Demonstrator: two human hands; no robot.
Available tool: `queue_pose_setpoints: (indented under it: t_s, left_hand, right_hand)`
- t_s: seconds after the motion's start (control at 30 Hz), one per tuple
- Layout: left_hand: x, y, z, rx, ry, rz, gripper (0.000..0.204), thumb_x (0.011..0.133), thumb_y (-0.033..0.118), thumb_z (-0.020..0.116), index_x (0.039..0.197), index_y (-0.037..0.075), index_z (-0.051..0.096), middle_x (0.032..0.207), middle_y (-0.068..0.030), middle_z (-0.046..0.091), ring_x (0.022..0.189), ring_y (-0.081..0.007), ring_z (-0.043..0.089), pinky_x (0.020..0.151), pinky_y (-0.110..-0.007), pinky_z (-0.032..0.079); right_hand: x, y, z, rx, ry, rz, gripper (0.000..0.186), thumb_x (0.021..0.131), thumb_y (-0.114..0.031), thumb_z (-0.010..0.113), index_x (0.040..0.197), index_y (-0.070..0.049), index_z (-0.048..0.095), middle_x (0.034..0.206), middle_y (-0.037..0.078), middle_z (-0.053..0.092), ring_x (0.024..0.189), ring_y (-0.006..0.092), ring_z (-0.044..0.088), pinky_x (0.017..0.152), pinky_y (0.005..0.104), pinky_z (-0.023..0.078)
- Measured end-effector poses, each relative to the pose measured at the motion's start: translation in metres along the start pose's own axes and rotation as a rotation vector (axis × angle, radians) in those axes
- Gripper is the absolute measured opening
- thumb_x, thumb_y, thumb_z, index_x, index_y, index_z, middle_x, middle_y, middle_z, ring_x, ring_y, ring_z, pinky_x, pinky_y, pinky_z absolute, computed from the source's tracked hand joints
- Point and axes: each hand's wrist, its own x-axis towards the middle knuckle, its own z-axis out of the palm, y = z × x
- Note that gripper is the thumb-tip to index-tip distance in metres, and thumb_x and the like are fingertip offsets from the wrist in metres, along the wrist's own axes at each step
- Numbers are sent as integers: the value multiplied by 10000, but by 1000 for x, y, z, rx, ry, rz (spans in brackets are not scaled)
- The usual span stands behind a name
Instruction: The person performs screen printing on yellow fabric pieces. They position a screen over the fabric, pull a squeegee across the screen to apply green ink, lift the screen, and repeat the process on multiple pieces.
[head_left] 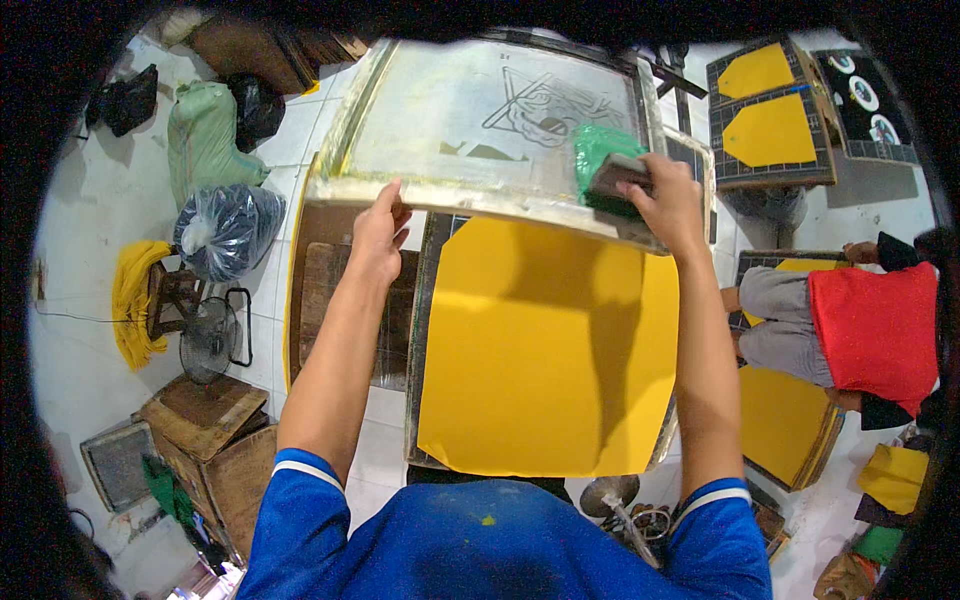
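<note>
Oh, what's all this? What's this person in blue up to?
The person's left hand holds the near edge of a pale framed screen bearing a line drawing. Their right hand grips a dark block over the screen's near right corner, beside something shiny and green. Nearer the person, a large yellow sheet lies on a dark board, with shadows across it. To the right, someone in a red top is among more yellow sheets.

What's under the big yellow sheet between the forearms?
A dark board shows past the left edge of the yellow sheet; everything else beneath is covered and can't be seen.
</note>
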Motion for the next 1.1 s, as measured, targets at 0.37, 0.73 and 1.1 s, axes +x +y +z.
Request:
queue_pose_setpoints:
  t_s: [0.37, 0.73, 1.1]
  left_hand:
    - [33, -88, 4, 181, 162, -63, 803, 993, 495, 691, 1504, -61, 416, 1559, -235, 447, 1403, -342, 458, 1135, -468, 388]
    - [36, -108, 23, 203, 299, 18, 606, 1064, 499, 572, 1304, -56, 530, 1270, -186, 616, 1125, -274, 578, 984, -427, 477]
    - [28, -101, 25, 225, 241, 51, 572, 1070, 476, 575, 1289, -51, 541, 1261, -179, 626, 1133, -246, 579, 989, -392, 468]
  right_hand:
    - [-16, 18, 57, -10, -290, -85, 262, 841, -146, 772, 1076, -127, 657, 1030, 103, 710, 1055, 382, 607, 854, 565, 434]
    - [158, 85, 89, 224, -633, -155, 468, 797, -85, 821, 1233, -136, 659, 1061, 137, 760, 943, 349, 720, 735, 430, 526]
    - [22, 40, 94, -47, -66, -92, 336, 823, -7, 709, 1131, -133, 656, 1023, 110, 680, 1077, 375, 587, 855, 560, 427]
